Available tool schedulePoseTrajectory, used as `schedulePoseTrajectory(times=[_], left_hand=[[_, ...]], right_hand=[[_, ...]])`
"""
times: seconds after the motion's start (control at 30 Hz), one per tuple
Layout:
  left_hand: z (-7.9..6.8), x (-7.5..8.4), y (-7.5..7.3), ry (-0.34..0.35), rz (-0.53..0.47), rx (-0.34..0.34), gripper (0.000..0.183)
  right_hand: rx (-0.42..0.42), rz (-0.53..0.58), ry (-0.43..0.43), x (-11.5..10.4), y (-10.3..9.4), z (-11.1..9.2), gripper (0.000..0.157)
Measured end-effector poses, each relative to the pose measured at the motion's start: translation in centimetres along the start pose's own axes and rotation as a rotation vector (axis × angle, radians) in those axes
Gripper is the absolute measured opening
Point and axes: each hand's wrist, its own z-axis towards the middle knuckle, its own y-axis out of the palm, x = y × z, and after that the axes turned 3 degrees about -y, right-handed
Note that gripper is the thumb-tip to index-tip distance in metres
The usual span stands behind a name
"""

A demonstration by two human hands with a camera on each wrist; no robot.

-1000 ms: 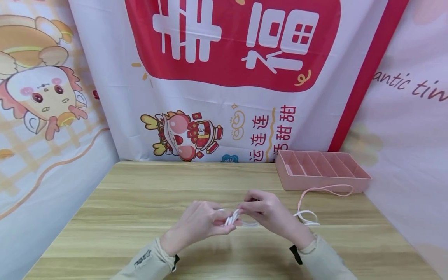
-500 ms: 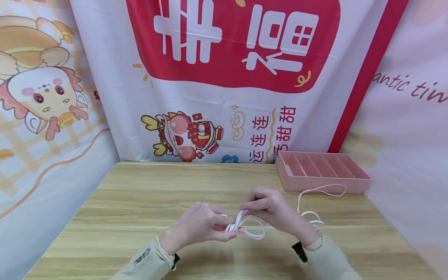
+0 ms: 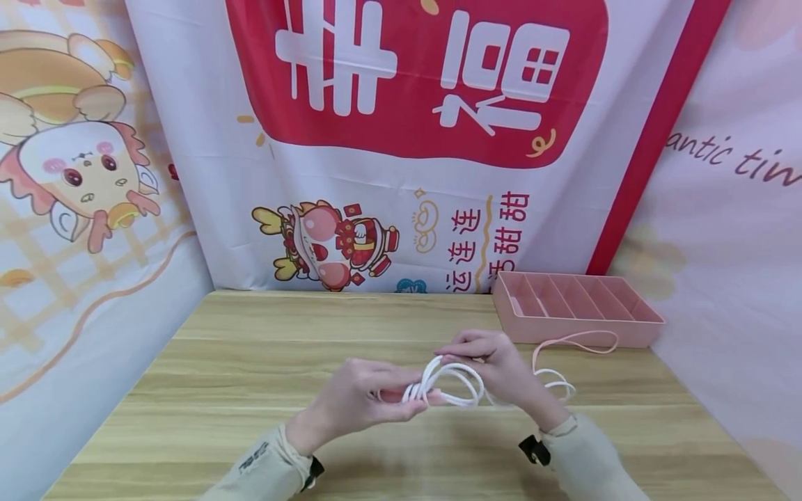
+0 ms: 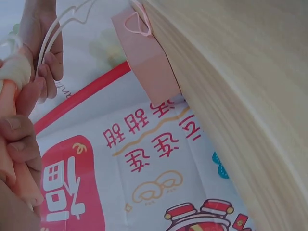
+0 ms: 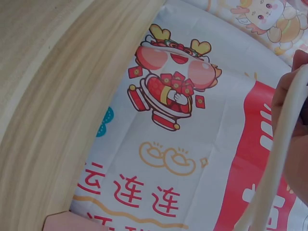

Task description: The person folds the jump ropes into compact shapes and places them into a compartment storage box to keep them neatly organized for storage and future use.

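Note:
My left hand grips a bundle of white cord wound in several turns. In the left wrist view, its fingers curl round thick peach-coloured rods, with pale cord wraps at their far end. My right hand pinches a raised part of the cord between thumb and fingers, and a loose loop hangs between both hands. The cord runs on past the right wrist to the table and ends in a thin pink loop. A close white strand crosses the right wrist view.
A pink box with several compartments stands at the table's back right corner, just behind the pink loop. The wooden table meets hanging printed cloths at the back and sides.
The right hand has shifted slightly right, pulling strands away from the left hand. The white loop between the hands has opened wider. The left hand has stayed almost in place.

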Motion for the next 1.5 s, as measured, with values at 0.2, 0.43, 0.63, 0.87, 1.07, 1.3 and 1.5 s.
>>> schedulePoseTrajectory(times=[0.2,0.43,0.63,0.87,1.07,1.3,1.5], left_hand=[[-0.1,0.2,0.5,-0.077,-0.051,0.121,0.044],[0.7,1.8,0.4,-0.242,-0.236,0.248,0.035],[1.5,3.3,-0.2,-0.426,-0.266,0.317,0.031],[1.7,3.5,-0.3,-0.467,-0.161,0.398,0.031],[1.5,3.2,-0.1,-0.445,-0.102,0.432,0.031],[0.3,1.4,0.7,-0.473,-0.083,0.477,0.031],[-0.2,0.7,0.5,-0.555,-0.071,0.509,0.035]], right_hand=[[0.069,-0.001,0.048,-0.2,1.1,0.0,0.018],[0.085,-0.034,0.166,-0.7,2.1,0.0,0.020],[-0.008,-0.035,0.160,0.3,2.8,-0.3,0.015],[-0.104,0.010,0.134,1.7,3.4,-1.0,0.014],[-0.154,0.070,0.178,1.4,3.7,-1.1,0.018],[-0.145,0.099,0.169,1.5,3.9,-1.1,0.016],[-0.157,0.027,0.122,1.4,4.1,-1.1,0.019]])
